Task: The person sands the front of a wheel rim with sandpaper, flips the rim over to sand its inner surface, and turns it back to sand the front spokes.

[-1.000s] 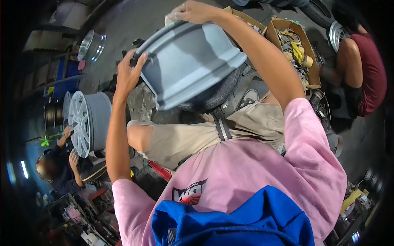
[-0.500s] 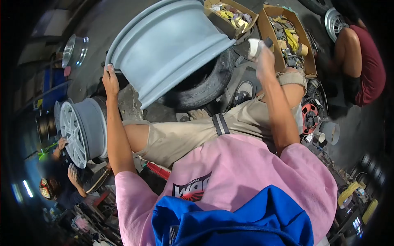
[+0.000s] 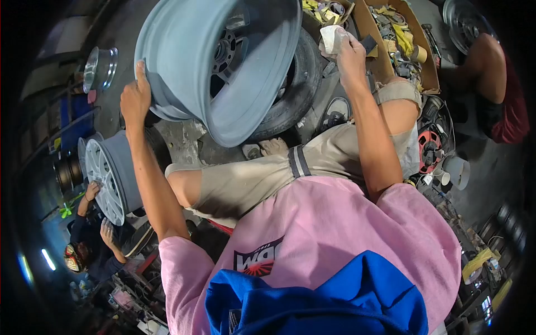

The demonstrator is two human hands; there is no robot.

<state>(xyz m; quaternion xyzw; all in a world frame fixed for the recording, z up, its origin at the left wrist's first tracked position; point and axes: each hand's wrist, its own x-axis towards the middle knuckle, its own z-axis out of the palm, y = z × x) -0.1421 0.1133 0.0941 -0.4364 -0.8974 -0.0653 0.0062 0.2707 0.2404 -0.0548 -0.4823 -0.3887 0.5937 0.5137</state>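
A large grey wheel rim [image 3: 187,53] is tilted above a black tyre [image 3: 304,84], its open barrel turned partly toward me. My left hand [image 3: 135,100] grips the rim's left edge, with a finger stretched up along the lip. To the right of the rim, my right hand [image 3: 350,61] is closed on a folded white sheet [image 3: 331,39], whose exact kind I cannot make out. A dark flat piece [image 3: 368,43] shows just beyond that hand; whether it is held too is unclear. Pale dust covers the right fingers.
Cardboard boxes [image 3: 431,78] of yellow and grey scraps stand beyond my right knee. At left, a co-worker's hands [image 3: 106,231] are at a white spoked wheel [image 3: 103,178]. Another person [image 3: 505,106] crouches at right beside a silver wheel [image 3: 466,25]. A red reel [image 3: 430,151] lies near my right leg.
The rim has turned so that its open inside and hub now show. My left hand has shifted left and up with its edge. My right hand has moved up and slightly left.
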